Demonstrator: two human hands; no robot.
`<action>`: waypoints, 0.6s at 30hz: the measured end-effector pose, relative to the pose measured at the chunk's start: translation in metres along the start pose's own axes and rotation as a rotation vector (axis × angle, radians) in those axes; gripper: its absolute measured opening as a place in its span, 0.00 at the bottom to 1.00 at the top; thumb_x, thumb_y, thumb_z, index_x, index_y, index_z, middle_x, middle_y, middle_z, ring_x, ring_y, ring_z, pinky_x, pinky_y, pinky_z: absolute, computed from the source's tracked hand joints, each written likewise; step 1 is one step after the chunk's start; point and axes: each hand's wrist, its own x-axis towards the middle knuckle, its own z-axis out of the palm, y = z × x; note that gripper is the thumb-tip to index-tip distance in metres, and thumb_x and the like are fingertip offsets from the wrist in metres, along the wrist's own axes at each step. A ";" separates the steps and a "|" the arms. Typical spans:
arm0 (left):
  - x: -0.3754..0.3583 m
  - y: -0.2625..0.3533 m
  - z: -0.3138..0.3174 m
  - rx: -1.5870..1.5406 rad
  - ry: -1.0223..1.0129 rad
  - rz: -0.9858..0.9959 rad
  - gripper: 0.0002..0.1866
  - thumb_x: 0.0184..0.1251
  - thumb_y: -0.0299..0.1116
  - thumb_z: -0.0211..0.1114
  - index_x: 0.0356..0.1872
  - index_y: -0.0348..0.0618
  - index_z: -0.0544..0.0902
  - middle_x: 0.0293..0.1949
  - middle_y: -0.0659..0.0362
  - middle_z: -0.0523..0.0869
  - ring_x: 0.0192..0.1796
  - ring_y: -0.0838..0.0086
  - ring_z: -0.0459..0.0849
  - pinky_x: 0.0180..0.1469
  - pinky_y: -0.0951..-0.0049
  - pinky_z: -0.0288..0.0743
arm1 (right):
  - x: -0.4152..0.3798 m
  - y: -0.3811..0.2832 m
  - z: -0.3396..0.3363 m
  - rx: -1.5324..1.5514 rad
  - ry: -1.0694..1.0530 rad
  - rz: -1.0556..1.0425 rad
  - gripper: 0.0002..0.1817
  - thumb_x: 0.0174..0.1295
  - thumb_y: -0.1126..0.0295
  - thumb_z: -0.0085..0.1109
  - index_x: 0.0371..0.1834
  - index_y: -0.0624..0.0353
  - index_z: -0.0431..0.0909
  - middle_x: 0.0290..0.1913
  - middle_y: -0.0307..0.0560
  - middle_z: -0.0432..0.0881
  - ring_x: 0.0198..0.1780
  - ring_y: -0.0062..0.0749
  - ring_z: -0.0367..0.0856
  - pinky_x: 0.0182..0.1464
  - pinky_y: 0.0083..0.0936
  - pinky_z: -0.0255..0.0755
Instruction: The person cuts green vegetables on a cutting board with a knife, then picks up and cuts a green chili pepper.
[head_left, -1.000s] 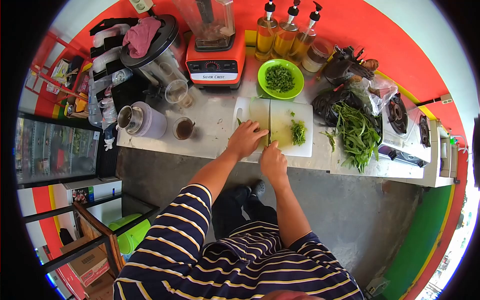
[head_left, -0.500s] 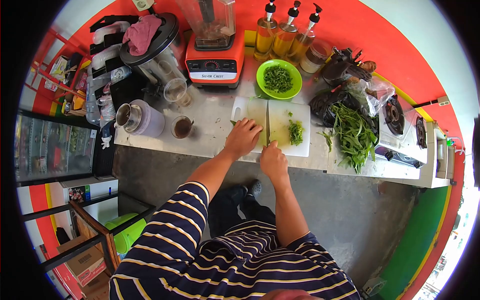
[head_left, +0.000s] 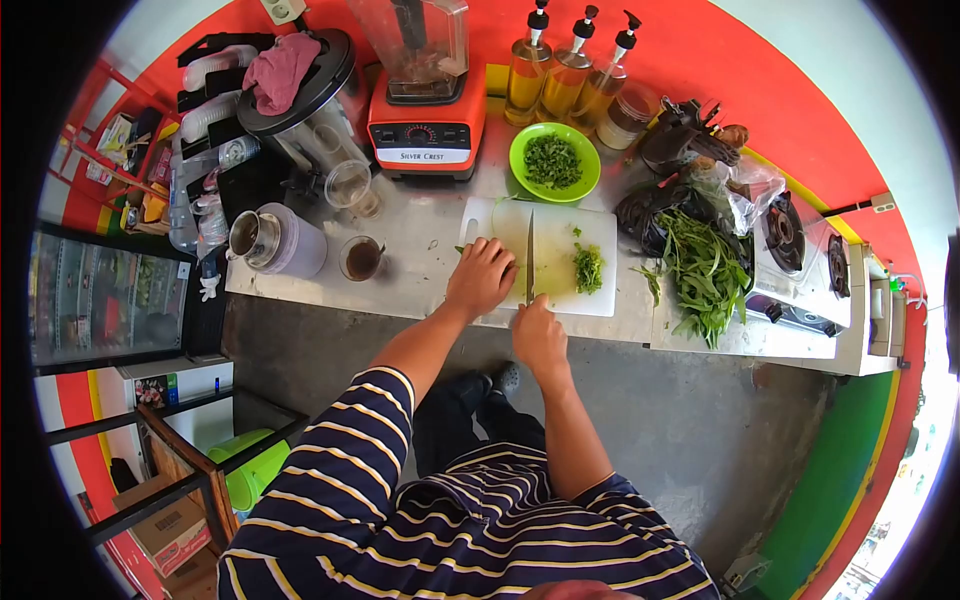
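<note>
On the white cutting board (head_left: 600, 232) my left hand (head_left: 482, 274) presses down with curled fingers over some green leaves, mostly hidden beneath it. My right hand (head_left: 540, 333) is closed round the handle of a knife (head_left: 531, 250), whose blade points away from me across the board, just right of my left hand. Chopped greens (head_left: 588, 268) lie in a small pile on the board's right side. Behind the board, a green bowl (head_left: 586, 181) holds more chopped greens (head_left: 552, 162). Long leafy greens (head_left: 705, 275) spill out of a black bag (head_left: 640, 222) at the right.
A red blender (head_left: 424, 128), pump bottles (head_left: 565, 80) and a lidded jar (head_left: 628, 116) stand at the back. On the left are a metal-topped jug (head_left: 292, 240), a glass of brown liquid (head_left: 361, 258) and a clear cup (head_left: 348, 184). A gas stove (head_left: 800, 270) is far right.
The knife and my right hand have shifted slightly left relative to the board, and the blade now stands nearer my left hand. The view has moved slightly.
</note>
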 end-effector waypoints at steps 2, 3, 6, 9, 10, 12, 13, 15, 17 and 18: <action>-0.001 -0.001 0.001 -0.009 0.000 -0.003 0.08 0.66 0.35 0.65 0.40 0.44 0.80 0.43 0.58 0.77 0.52 0.60 0.73 0.55 0.59 0.67 | 0.002 0.000 0.009 0.018 -0.006 0.023 0.16 0.75 0.61 0.49 0.46 0.68 0.67 0.37 0.74 0.84 0.42 0.71 0.85 0.47 0.57 0.78; -0.001 -0.001 0.001 -0.007 0.008 0.004 0.08 0.66 0.35 0.66 0.40 0.44 0.80 0.43 0.58 0.77 0.52 0.60 0.73 0.55 0.59 0.67 | 0.007 -0.002 0.010 0.038 0.007 0.014 0.17 0.75 0.61 0.49 0.46 0.68 0.67 0.38 0.74 0.84 0.42 0.72 0.85 0.47 0.57 0.78; -0.002 0.001 0.000 -0.004 0.021 0.014 0.08 0.66 0.35 0.66 0.40 0.44 0.81 0.43 0.58 0.77 0.51 0.60 0.74 0.55 0.59 0.68 | 0.019 0.001 0.003 0.039 0.017 -0.019 0.17 0.75 0.60 0.49 0.46 0.68 0.66 0.38 0.75 0.84 0.42 0.73 0.84 0.48 0.58 0.78; 0.002 0.001 -0.001 -0.006 0.034 0.017 0.07 0.66 0.34 0.66 0.40 0.43 0.81 0.43 0.58 0.78 0.51 0.59 0.74 0.55 0.59 0.68 | 0.016 0.005 -0.005 0.012 0.001 -0.044 0.17 0.75 0.61 0.48 0.47 0.68 0.65 0.38 0.76 0.84 0.42 0.73 0.84 0.49 0.58 0.77; 0.000 0.000 0.000 -0.013 0.033 0.015 0.07 0.66 0.34 0.66 0.40 0.43 0.81 0.42 0.58 0.78 0.50 0.59 0.74 0.55 0.59 0.68 | 0.011 0.006 -0.005 0.008 -0.019 -0.035 0.17 0.75 0.61 0.48 0.47 0.68 0.65 0.38 0.76 0.84 0.42 0.73 0.84 0.49 0.58 0.77; 0.000 -0.001 0.001 -0.016 0.021 0.000 0.08 0.66 0.34 0.66 0.40 0.43 0.81 0.43 0.58 0.78 0.51 0.59 0.74 0.54 0.59 0.68 | 0.003 0.003 0.003 0.035 -0.032 -0.010 0.17 0.75 0.60 0.48 0.46 0.69 0.66 0.38 0.76 0.84 0.43 0.73 0.84 0.49 0.58 0.77; 0.000 -0.001 0.001 -0.018 0.008 -0.004 0.08 0.66 0.34 0.66 0.40 0.43 0.82 0.43 0.57 0.78 0.51 0.60 0.74 0.54 0.59 0.68 | 0.001 0.001 0.006 0.068 -0.036 0.018 0.18 0.75 0.60 0.48 0.46 0.69 0.67 0.38 0.76 0.83 0.43 0.74 0.83 0.49 0.58 0.77; -0.001 -0.001 -0.002 -0.019 0.004 -0.004 0.08 0.65 0.34 0.66 0.40 0.43 0.82 0.42 0.58 0.78 0.50 0.60 0.74 0.54 0.60 0.68 | 0.009 -0.001 0.013 0.049 -0.002 -0.013 0.17 0.75 0.60 0.49 0.46 0.68 0.66 0.38 0.74 0.84 0.43 0.71 0.85 0.48 0.56 0.79; 0.000 0.001 -0.003 -0.023 0.001 0.009 0.08 0.65 0.34 0.66 0.40 0.43 0.82 0.42 0.58 0.78 0.50 0.60 0.74 0.54 0.60 0.68 | 0.018 0.001 0.013 0.031 0.045 -0.038 0.17 0.75 0.60 0.50 0.47 0.68 0.66 0.38 0.71 0.85 0.42 0.68 0.86 0.47 0.54 0.80; -0.001 0.001 -0.002 -0.019 0.011 0.013 0.07 0.65 0.34 0.66 0.40 0.43 0.82 0.42 0.58 0.78 0.50 0.60 0.74 0.53 0.60 0.68 | 0.021 0.002 0.006 -0.005 0.025 -0.043 0.17 0.75 0.60 0.50 0.47 0.68 0.65 0.38 0.71 0.85 0.42 0.68 0.86 0.47 0.54 0.80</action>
